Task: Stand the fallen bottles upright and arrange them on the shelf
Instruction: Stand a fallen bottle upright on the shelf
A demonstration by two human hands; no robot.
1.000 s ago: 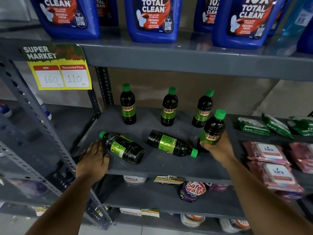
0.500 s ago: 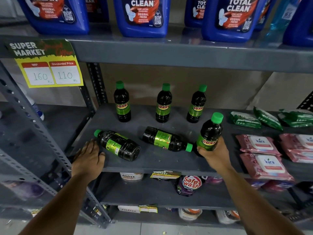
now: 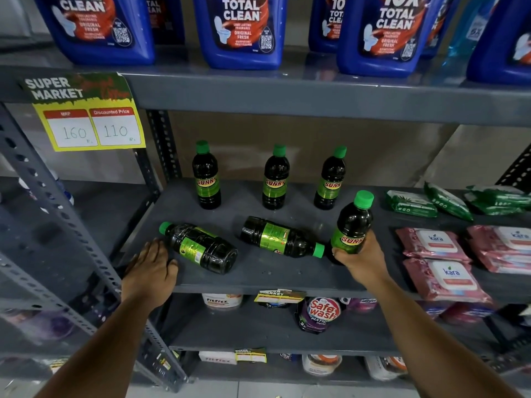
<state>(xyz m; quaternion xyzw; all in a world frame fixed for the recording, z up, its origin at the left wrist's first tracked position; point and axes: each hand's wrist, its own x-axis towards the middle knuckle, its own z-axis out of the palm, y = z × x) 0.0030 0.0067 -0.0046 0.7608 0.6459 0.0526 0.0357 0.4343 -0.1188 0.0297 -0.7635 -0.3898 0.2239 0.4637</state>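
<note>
Three dark Sunny bottles with green caps stand upright at the back of the grey shelf [image 3: 258,277]: left [image 3: 206,176], middle [image 3: 275,179], right [image 3: 330,180]. Two more lie on their sides in front: one at the left [image 3: 201,248] with its cap pointing left, one in the centre [image 3: 283,238] with its cap pointing right. My right hand [image 3: 360,257] grips a sixth bottle [image 3: 352,225] by its lower half, nearly upright at the shelf's front right. My left hand [image 3: 150,271] rests flat on the shelf's front left corner, beside the left fallen bottle's neck.
Pink wipe packs [image 3: 442,262] and green packs [image 3: 411,203] fill the shelf's right side. Blue Total Clean jugs [image 3: 241,30] stand on the shelf above, with a price card [image 3: 89,122] hanging from its edge. A perforated steel upright [image 3: 57,225] runs at the left. Lower shelves hold pouches and tubs.
The bottle in my right hand has come slightly forward and stands more upright. My left hand has stayed on the shelf corner. The fallen bottles have not moved.
</note>
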